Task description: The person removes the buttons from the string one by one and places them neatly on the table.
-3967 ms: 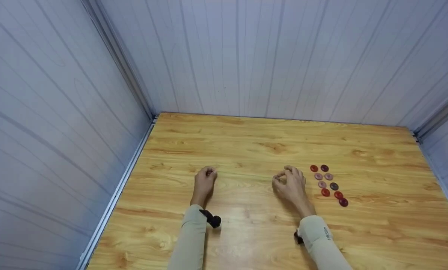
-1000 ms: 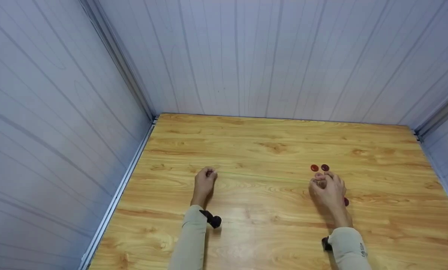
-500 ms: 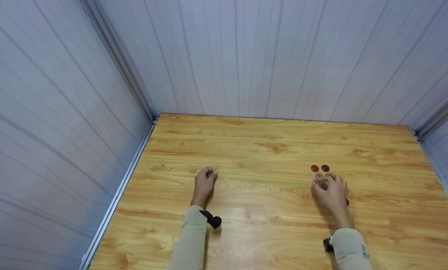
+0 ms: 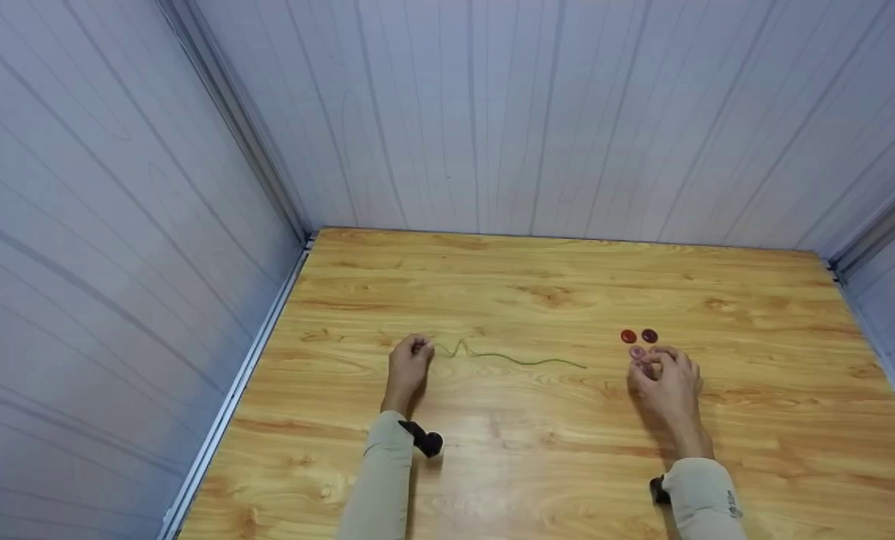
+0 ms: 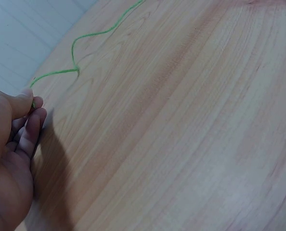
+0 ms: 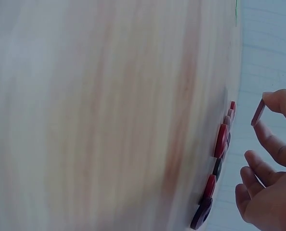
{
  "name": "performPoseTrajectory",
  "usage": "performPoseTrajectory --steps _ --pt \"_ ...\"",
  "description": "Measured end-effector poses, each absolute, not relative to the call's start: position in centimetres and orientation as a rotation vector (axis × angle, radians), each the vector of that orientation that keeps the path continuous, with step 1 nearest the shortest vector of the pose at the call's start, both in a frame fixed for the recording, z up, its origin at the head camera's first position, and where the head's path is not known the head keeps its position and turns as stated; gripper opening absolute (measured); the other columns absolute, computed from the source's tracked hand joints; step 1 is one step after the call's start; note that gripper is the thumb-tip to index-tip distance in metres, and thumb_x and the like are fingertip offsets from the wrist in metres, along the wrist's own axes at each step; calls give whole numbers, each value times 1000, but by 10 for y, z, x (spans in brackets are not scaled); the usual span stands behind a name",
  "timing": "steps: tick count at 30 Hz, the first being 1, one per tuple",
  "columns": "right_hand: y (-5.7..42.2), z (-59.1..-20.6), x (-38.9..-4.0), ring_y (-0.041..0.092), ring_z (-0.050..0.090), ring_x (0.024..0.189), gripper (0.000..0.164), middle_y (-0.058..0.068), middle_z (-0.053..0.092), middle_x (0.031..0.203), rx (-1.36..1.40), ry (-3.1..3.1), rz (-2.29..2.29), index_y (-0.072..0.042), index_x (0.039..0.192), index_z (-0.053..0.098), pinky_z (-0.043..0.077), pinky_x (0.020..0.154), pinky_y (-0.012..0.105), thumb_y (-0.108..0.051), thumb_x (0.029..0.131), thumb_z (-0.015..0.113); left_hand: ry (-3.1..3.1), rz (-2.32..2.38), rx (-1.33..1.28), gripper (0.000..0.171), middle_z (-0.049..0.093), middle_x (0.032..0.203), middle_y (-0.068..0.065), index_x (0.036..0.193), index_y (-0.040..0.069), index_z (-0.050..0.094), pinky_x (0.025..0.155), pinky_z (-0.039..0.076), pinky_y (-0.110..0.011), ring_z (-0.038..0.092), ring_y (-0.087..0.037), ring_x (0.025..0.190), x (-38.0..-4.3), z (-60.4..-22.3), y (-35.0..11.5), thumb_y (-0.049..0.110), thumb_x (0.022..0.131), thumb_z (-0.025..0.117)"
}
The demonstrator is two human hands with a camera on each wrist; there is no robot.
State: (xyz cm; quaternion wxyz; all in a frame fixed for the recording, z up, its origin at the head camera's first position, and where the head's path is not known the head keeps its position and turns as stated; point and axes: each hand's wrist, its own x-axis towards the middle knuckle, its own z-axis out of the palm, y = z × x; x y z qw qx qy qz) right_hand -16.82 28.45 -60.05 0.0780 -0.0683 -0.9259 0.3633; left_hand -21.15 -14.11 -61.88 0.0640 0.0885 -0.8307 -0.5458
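Observation:
My left hand [image 4: 409, 367] pinches one end of a thin green string [image 4: 522, 363] between thumb and index finger. The rest of the string runs rightward in loose waves, its other end free, apart from the right hand. In the left wrist view a bend of the string [image 5: 76, 70] stands out beyond the thumb. My right hand [image 4: 672, 390] holds a dark reddish button [image 6: 258, 112] by its edges between thumb and a finger, the other fingers loosely bent. Near that hand lie a red button [image 4: 628, 337], a dark purple button [image 4: 650, 336] and a pink button [image 4: 637, 352].
Several more buttons lie under the right hand, hidden from the head view; the right wrist view shows them in a row, with a dark button [image 6: 201, 213] nearest. The wooden table [image 4: 507, 465] meets pale panel walls [image 4: 447, 120] at the back and sides.
My right hand has moved right over the buttons. The string, stretched straight towards that hand until half a second ago, has slackened, its right end now loose. The left hand has stayed in place.

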Motion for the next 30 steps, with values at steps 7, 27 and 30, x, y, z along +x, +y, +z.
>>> performPoseTrajectory --steps 7,27,30 --pt "286 -599 -165 44 30 124 31 24 43 133 -213 -2778 1058 2 102 63 18 101 59 -26 90 65 -2515 -1621 254 8 64 86 -8 93 2 65 75 49 -30 58 -16 81 -211 -618 -140 9 93 61" --pt "298 -595 -146 50 20 129 36 27 34 141 -223 -2873 983 4 106 62 11 103 68 -27 88 68 -2538 -1627 244 10 65 89 -9 96 2 65 75 49 -31 59 -17 82 -209 -614 -141 11 94 60" --pt "298 -595 -143 50 21 129 33 27 35 140 -230 -2883 979 2 103 62 11 103 67 -27 88 68 -2533 -1629 254 10 65 89 -9 95 2 65 76 49 -31 59 -18 83 -209 -614 -141 11 94 60"
